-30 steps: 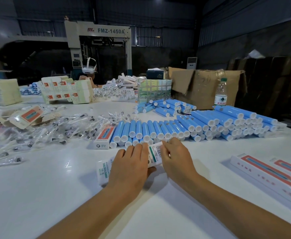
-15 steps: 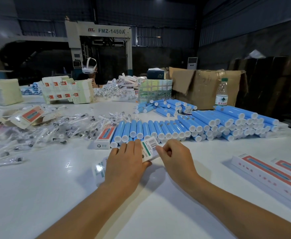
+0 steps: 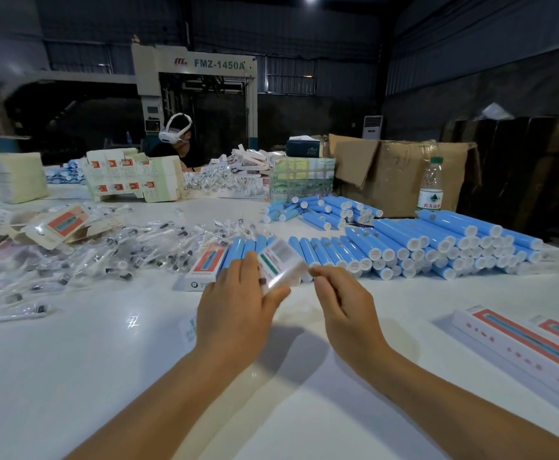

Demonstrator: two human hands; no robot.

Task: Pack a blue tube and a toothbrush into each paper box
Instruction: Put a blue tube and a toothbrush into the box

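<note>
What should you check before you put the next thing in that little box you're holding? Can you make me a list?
1. Box held firmly: ok. The left hand grips the paper box.
2. Box lifted off the table: ok, its far end is raised.
3. End flap open: cannot tell, the box is blurred by motion.
4. Right hand at the box end: ok, its fingertips are at that end, though I cannot tell if they pinch a flap.
5. Blue tubes near: ok, a row lies just behind the box.
6. Toothbrushes near: ok, wrapped ones are piled to the left.
</note>
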